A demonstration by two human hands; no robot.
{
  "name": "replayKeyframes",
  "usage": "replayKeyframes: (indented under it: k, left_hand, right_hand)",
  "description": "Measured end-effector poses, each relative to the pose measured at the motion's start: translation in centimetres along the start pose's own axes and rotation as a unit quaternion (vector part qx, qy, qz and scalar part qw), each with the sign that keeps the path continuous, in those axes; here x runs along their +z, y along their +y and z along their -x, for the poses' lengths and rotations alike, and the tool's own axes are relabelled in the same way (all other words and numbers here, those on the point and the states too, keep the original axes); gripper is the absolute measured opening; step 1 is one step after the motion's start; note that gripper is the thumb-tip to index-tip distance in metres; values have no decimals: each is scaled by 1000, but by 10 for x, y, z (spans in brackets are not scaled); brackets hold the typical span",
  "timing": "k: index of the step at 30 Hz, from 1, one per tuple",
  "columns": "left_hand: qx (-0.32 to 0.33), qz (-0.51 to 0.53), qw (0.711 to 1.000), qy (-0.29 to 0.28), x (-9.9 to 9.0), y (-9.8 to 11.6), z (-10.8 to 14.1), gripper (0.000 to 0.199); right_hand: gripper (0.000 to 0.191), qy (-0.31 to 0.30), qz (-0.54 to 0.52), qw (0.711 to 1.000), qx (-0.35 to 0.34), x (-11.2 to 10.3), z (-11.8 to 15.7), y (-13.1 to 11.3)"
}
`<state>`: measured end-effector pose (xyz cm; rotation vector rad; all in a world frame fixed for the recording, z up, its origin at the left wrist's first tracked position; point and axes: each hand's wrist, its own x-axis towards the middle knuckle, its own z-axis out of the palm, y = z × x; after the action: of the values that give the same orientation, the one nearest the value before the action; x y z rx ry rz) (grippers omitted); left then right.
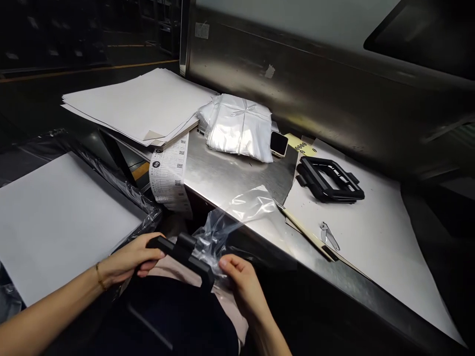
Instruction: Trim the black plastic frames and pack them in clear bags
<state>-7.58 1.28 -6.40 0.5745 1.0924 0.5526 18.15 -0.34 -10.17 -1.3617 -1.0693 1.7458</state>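
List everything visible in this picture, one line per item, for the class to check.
steel counter: one, silver, across the middle
paper stack: one, white, far counter end
wrapped bundle: one, white and translucent, beside the stack
QR-code strip: one, white, over the counter edge
stacked black frames: one stack, black, on a white sheet
clippers: one, silver, on that sheet
clear plastic bag: one, clear, near the hands
held black frame: one, black, between the hands
left hand: one, gripping the frame
right hand: one, gripping the frame's other end

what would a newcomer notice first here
The two hands at the bottom stand out first: the left hand and right hand hold a black plastic frame, with a clear plastic bag beside it. Up right, a second black frame lies on a white sheet on the steel counter.
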Motion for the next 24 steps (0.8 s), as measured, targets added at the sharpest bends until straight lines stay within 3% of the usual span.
replayKeyframes:
  k: [4,10,18,24]
  left_hand:
    - [-28,-36,997,-58,6,7,5,62]
    - [-17,-89,993,-80,30,12,-14,91]
    - [-20,-111,993,-38,34,7,-24,77]
    - [-60,-131,989,-21,28,-11,-45,22]
  right_hand:
    - [28,41,34,998,-21,-7,-9,-10]
    - [25,6,180,980,-86,0,-8,-39]
    - [27,-33,282,946,-159,-3,-5,-33]
    - [25,-143,304,917,-216,20,16,-19]
